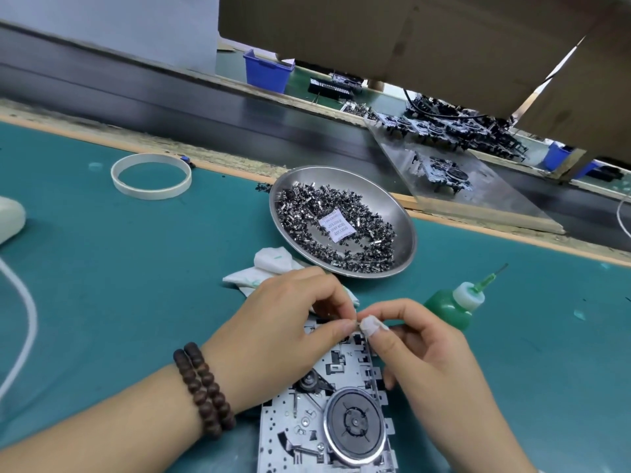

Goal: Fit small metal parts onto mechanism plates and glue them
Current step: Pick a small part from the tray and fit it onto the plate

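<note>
A grey mechanism plate [317, 418] with a round flywheel lies on the green mat at the bottom centre. Above its far end, my left hand [290, 329] and my right hand [430, 356] meet fingertip to fingertip. Both pinch a small metal part [358, 324], barely visible between them; my right fingertip is wrapped in white tape. A round steel dish [406, 233] behind the hands holds several small metal parts [341, 227] and a white paper packet. A green glue bottle [454, 303] with a needle tip lies just right of my right hand.
A crumpled white cloth [269, 268] lies between dish and left hand. A white tape ring [150, 175] sits at the far left. A dark conveyor belt [205, 107] runs behind the mat, with a clear sheet carrying black assemblies [444, 172]. Blue bins [266, 71] stand beyond.
</note>
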Available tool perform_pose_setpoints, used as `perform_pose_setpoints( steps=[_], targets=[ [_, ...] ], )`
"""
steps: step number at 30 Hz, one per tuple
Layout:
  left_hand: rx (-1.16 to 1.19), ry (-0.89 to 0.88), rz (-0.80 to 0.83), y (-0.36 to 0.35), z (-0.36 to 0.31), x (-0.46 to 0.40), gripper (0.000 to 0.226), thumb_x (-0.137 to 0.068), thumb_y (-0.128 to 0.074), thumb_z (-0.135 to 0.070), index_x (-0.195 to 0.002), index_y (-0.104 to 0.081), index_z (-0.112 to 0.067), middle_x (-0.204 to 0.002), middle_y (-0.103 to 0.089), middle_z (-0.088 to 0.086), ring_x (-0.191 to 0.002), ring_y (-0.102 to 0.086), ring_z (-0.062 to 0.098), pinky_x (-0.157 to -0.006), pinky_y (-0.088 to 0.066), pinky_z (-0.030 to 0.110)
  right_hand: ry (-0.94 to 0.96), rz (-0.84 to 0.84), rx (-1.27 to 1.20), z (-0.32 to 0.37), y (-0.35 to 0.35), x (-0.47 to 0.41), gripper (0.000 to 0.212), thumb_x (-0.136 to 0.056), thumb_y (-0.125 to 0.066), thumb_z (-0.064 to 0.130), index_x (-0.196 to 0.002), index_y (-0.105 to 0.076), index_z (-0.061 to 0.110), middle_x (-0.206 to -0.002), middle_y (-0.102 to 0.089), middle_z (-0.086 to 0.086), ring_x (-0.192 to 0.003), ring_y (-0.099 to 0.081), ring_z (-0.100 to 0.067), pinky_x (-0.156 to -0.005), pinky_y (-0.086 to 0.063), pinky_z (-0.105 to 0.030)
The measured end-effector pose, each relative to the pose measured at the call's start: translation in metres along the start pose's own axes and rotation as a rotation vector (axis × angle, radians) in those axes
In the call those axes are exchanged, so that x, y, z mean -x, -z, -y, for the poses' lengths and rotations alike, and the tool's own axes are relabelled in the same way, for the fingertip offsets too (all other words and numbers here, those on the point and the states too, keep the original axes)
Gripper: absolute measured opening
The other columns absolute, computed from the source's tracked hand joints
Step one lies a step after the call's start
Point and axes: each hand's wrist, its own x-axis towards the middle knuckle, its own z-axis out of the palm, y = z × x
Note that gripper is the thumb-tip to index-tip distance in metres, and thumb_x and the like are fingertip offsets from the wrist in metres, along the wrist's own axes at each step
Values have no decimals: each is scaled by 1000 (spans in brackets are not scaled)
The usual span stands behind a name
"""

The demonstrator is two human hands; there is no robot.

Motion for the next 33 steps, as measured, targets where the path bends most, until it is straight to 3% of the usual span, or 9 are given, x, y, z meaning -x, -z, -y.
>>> perform_pose_setpoints(
  steps=[5,10,13,16,21,28,33],
  targets=[
    [-13,21,30,0,0,0,5,-80,-63,-30,-76,-60,-32,-85,-55,-17,-87,-52,-1,-80,-41,17,15,-14,78,-4,-3,0,15,-79,-65,18,-77,-67,32,-64,-56,12,-49,-51,-3,-51,-36,-10],
    [-10,59,44,-1,-1,1,8,-80,-62,-30,-75,-58,-35,-87,-54,-17,-89,-51,-2,-85,-40,21,18,-20,93,-9,-3,1,10,-78,-64,25,-83,-65,34,-64,-57,12,-46,-47,-2,-49,-33,-9],
    [-9,76,38,-1,-2,1,3,-79,-61,-32,-77,-60,-33,-89,-54,-17,-89,-51,-2,-86,-40,22,40,-11,102,-8,-1,4,16,-78,-65,20,-86,-65,35,-69,-63,13,-50,-50,-3,-50,-36,-11],
    [-11,83,34,-1,-2,1,3,-80,-62,-31,-78,-61,-31,-88,-54,-16,-89,-51,-2,-86,-40,23,84,-32,140,-8,0,5,21,-74,-67,17,-84,-66,35,-83,-66,10,-57,-53,-4,-56,-45,-17],
    [-8,88,45,-1,-2,1,4,-80,-59,-35,-77,-60,-31,-87,-54,-17,-89,-50,-3,-86,-40,22,129,-58,238,-8,-1,4,26,-75,-71,11,-82,-65,35,-80,-64,12,-59,-54,-6,-56,-44,-20],
    [-27,87,43,-2,-1,1,10,-82,-59,-34,-73,-56,-35,-86,-53,-16,-89,-49,-4,-82,-38,14,143,-75,275,-11,-3,5,27,-75,-70,15,-82,-63,40,-85,-60,18,-60,-55,-6,-53,-40,-10],
    [-38,101,49,-2,-1,0,12,-82,-58,-36,-71,-54,-37,-88,-51,-18,-89,-48,-4,-84,-39,17,123,-69,228,-12,-5,5,18,-72,-67,22,-80,-65,38,-89,-58,15,-59,-55,-8,-52,-41,-12]
  ],
)
